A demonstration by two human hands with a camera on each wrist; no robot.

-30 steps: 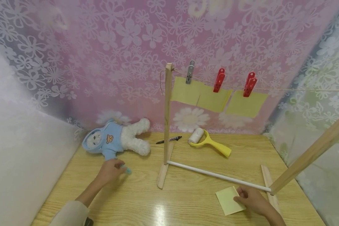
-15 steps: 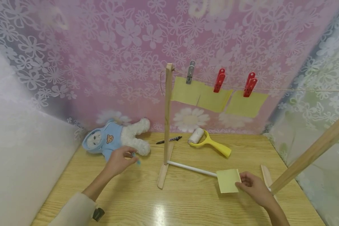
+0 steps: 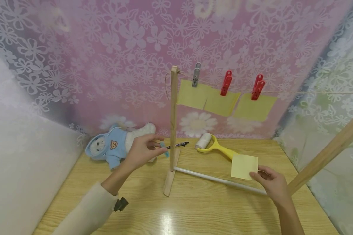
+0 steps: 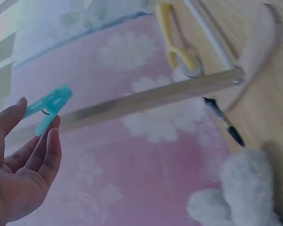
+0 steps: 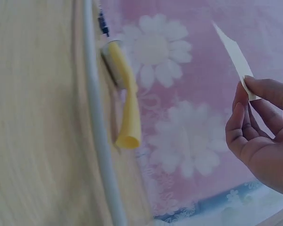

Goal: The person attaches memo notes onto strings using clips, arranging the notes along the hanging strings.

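Note:
Between thumb and fingertips, my left hand [image 3: 144, 150] pinches a teal clothespin [image 4: 51, 104] by its handles. In the head view it is just left of the wooden post [image 3: 173, 120], with the clothespin overlapping the pen behind. My right hand [image 3: 273, 182] pinches a yellow sticky note [image 3: 244, 167] at its right edge, raised above the white rod [image 3: 217, 179]. Over both hands a string [image 3: 300, 92] runs from the post to the right. Yellow notes [image 3: 254, 107] hang from it under a grey clothespin [image 3: 196, 75] and two red clothespins [image 3: 258, 87].
A white teddy bear in a blue hoodie [image 3: 117, 143] lies at the back left. Behind the rod lie a black pen [image 3: 180, 144] and a yellow-handled lint roller [image 3: 220, 147]. The frame's second wooden post [image 3: 326, 156] slants up at the right. Flowered curtain surrounds the table [image 3: 144, 202].
My left hand has risen and moved right with the clothespin, from beside the bear to the post. The right hand has lifted the note up off the table.

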